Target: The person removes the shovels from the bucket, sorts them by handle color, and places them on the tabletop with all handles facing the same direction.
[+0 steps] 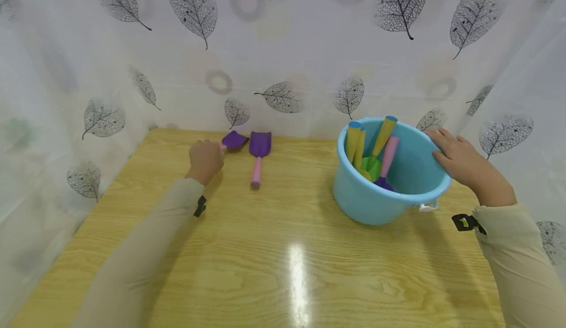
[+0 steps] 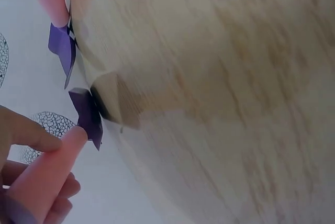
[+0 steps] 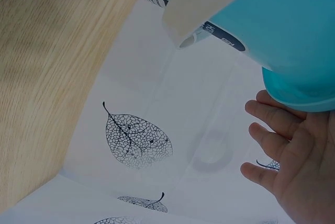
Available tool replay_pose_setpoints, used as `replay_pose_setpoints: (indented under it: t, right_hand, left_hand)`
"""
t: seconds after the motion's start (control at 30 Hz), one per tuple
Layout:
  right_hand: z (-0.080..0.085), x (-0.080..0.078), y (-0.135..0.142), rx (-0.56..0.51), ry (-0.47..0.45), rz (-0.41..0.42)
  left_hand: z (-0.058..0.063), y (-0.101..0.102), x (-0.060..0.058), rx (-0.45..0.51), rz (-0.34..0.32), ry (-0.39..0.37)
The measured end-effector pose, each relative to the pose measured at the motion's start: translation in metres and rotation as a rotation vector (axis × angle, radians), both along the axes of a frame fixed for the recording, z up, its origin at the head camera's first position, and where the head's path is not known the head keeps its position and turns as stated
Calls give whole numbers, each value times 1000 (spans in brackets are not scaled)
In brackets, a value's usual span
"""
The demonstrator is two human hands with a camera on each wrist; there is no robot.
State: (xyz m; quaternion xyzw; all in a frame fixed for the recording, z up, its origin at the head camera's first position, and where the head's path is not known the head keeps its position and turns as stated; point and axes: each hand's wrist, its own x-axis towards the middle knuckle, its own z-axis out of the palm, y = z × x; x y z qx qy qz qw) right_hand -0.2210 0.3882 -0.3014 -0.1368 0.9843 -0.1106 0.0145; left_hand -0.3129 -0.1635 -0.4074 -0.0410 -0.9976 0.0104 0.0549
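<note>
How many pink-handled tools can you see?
3: the first in the left hand, the second lying on the table, the third inside the blue bucket, which may hide more.

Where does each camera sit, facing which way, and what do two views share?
Head: on the head, facing forward and down at the table and blue bucket; sleeves, left grip and right grip show.
Left wrist: on that wrist, facing the held shovel and table; the left grip shows.
Right wrist: on that wrist, facing the blue bucket's outside and leaf-print curtain; the right grip shows.
Shared: head and right wrist both show the blue bucket.
</note>
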Motion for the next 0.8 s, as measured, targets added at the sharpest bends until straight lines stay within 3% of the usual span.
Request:
replay_pose_setpoints:
  t: [0.5, 0.8]
  right_hand:
    - [0, -1, -1, -7, -5, 2]
    - [-1, -1, -1, -5, 12, 1]
  left_hand:
    - [-6, 16, 8, 48, -19, -96]
    - [-16, 16, 7, 81, -54, -42]
